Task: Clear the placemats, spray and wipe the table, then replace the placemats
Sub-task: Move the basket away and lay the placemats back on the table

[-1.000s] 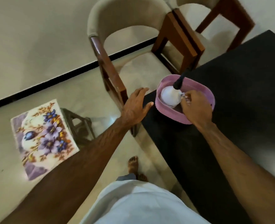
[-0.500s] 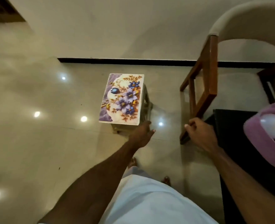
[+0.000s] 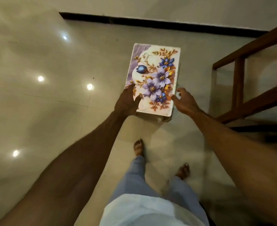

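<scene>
Glossy tiled floor (image 3: pixel 44 111), low stool (image 3: pixel 164 119): left hand (image 3: pixel 126 103) & right hand (image 3: pixel 185 101), both released, flanking placemats (image 3: pixel 154 75) at near edge; replace step, next needs grip + lift.

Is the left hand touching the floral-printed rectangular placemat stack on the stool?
Touching. The head view shows the left hand laid over the near left edge of the floral-printed rectangular placemat stack, fingers straight on its surface.

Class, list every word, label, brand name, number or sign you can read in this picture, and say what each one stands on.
None: no readable text shows anywhere in this view.
The floral placemats, stacked on a small stool, carry only a printed picture of purple and blue flowers with gold leaves, no lettering.
The floor, wall, wooden chair and the person's clothing show no writing either.
</scene>
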